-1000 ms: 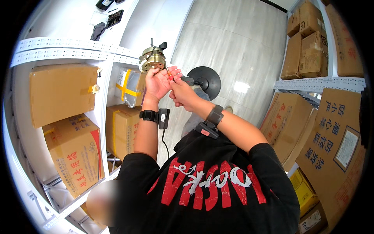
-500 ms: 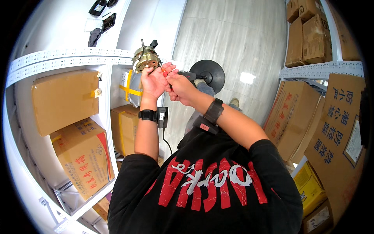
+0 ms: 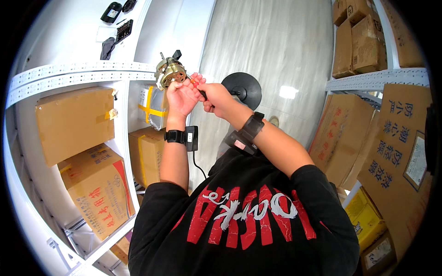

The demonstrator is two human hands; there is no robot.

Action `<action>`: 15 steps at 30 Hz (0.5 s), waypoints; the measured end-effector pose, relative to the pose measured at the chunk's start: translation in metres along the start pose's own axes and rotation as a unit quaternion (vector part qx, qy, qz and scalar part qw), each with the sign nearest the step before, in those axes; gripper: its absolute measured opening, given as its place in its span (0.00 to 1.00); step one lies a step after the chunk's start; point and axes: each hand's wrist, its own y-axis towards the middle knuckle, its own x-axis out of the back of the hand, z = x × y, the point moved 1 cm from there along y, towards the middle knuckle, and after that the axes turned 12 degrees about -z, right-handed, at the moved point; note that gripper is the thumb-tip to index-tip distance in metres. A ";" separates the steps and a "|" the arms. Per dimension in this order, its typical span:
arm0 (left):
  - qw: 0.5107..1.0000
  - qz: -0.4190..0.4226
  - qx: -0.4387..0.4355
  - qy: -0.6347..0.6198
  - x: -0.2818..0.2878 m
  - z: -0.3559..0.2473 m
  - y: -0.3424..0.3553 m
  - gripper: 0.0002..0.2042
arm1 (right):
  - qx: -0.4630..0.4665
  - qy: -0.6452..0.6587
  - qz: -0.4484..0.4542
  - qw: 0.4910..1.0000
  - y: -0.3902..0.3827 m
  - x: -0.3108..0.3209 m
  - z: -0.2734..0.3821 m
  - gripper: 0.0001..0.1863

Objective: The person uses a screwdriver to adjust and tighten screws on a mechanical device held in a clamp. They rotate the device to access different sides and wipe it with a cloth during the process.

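A brass-coloured electric motor (image 3: pixel 171 73), with a shaft and a black block at its far end, stands beside the white shelf edge. My left hand (image 3: pixel 181 100) is palm up against its near side, thumb at the motor's rim and fingers apart behind the screwdriver. In my right hand (image 3: pixel 218 97) is a screwdriver (image 3: pixel 195 84) with a red and black handle, my fist closed round it. Its blade points at the motor; whether the tip sits on a screw is hidden. What bears the motor from below is hidden by my hands.
A round black base (image 3: pixel 241 91) stands on the grey floor (image 3: pixel 267 41). On the white shelf lie a bit set (image 3: pixel 124 31), a dark cloth (image 3: pixel 107 48) and a black housing (image 3: pixel 111 12). Cardboard boxes (image 3: pixel 76 122) fill shelves on the left, and more boxes (image 3: pixel 340 131) the right.
My right hand has turned slightly, and more of the screwdriver's handle shows. My left hand stays by the motor. The whole view has shifted a little.
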 end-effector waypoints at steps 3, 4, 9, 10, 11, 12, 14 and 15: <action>0.998 0.046 0.013 -0.029 0.002 -0.001 0.003 0.28 | -0.021 0.052 0.024 0.998 0.006 0.004 0.018 0.06; 0.999 0.027 0.003 -0.029 0.003 0.000 0.005 0.31 | -0.038 0.054 0.047 0.997 0.006 0.007 0.023 0.06; 0.998 0.007 -0.019 -0.060 -0.016 0.008 -0.001 0.32 | -0.050 0.038 0.071 0.995 -0.007 0.011 0.018 0.10; 0.997 0.007 -0.023 -0.069 -0.020 0.009 -0.001 0.32 | -0.054 0.039 0.086 0.994 -0.005 0.012 0.015 0.11; 0.997 0.007 -0.027 -0.078 -0.026 0.011 -0.002 0.32 | -0.059 0.039 0.100 0.992 -0.006 0.011 0.014 0.12; 0.996 0.002 -0.031 -0.082 -0.033 0.013 -0.003 0.30 | -0.069 0.044 0.078 0.994 -0.004 0.006 0.013 0.17; 0.992 0.010 -0.040 -0.118 -0.028 0.017 0.004 0.28 | -0.100 0.028 0.059 0.993 -0.005 0.000 0.017 0.18; 0.989 0.014 -0.047 -0.136 -0.026 0.018 0.007 0.27 | -0.115 0.018 0.051 0.992 -0.006 -0.004 0.020 0.19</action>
